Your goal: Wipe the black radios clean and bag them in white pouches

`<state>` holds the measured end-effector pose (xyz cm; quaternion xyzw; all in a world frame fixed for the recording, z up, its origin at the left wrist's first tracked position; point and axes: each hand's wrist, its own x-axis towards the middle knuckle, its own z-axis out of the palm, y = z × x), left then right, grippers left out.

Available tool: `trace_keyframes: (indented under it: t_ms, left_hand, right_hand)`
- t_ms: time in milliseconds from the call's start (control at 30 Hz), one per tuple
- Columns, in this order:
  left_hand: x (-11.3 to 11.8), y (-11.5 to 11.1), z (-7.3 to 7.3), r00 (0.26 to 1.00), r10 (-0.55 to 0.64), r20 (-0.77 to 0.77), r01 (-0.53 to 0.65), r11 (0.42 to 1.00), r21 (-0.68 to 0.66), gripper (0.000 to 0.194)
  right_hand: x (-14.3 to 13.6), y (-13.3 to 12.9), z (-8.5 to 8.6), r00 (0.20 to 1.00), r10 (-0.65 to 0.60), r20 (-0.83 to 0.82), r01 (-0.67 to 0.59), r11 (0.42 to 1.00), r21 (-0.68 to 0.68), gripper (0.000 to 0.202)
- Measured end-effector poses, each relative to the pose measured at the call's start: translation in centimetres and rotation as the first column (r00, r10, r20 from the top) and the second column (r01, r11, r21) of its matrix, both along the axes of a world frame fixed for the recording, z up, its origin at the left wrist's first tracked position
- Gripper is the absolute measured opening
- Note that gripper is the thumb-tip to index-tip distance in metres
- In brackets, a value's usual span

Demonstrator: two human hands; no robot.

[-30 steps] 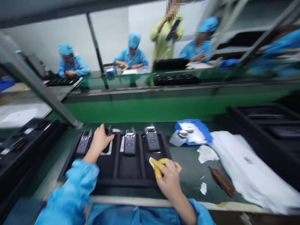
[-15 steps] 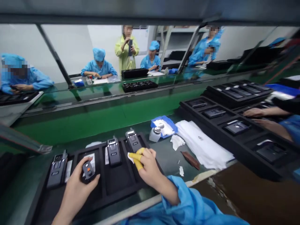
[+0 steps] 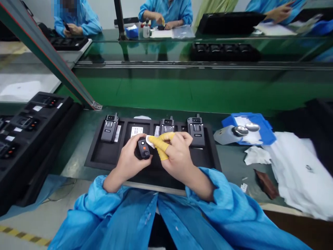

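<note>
My left hand (image 3: 131,158) grips a black handheld radio (image 3: 144,148) by its sides, its end with an orange button turned up toward me. My right hand (image 3: 177,152), with yellow covers on some fingers, pinches a small white wiping cloth (image 3: 150,140) against the edge of that radio. Beneath both hands lies a black foam tray (image 3: 101,161) with compartments. It holds a radio at the left (image 3: 109,129), one in the middle (image 3: 167,125) partly behind my right hand, and one at the right (image 3: 196,132). A white label (image 3: 137,131) shows in a compartment behind my left hand.
Right of the tray are a metal-capped bottle (image 3: 227,135), a blue bin (image 3: 269,133), a crumpled tissue (image 3: 257,155), a brown scrap (image 3: 265,184) and white bags (image 3: 299,170). More loaded trays (image 3: 39,121) stand at left. Co-workers sit beyond the green partition (image 3: 156,88).
My view has swung left and down. My right hand has moved left from the tray's right side to the radio in my left hand, and the cloth now meets it.
</note>
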<state>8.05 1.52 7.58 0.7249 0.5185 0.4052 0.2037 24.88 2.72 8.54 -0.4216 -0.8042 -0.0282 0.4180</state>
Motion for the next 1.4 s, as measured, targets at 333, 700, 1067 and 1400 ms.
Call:
trace_keyframes:
  t_ms: [333,700,1067,1400]
  left_hand:
    - [-0.5,0.0,0.2,0.995,-0.101,0.003,0.101,0.993,-0.064,0.057]
    - [-0.4,0.0,0.3,0.995,-0.103,-0.02,0.101,0.994,-0.049,0.057]
    - [-0.2,-0.1,0.2,0.997,-0.065,-0.052,0.062,0.996,-0.07,0.056]
    - [-0.5,-0.3,0.5,0.998,-0.055,-0.043,0.053,0.997,-0.056,0.05]
  right_hand:
    - [-0.3,0.1,0.3,0.982,0.152,0.116,-0.155,0.988,0.021,0.054]
    - [0.9,0.5,0.2,0.995,0.053,-0.081,-0.062,0.992,-0.113,0.046]
    - [-1.4,-2.0,1.2,0.974,-0.098,0.204,0.078,0.992,0.103,0.027]
    - [0.0,-1.3,-0.2,0.977,-0.171,0.124,0.167,0.985,0.043,0.022]
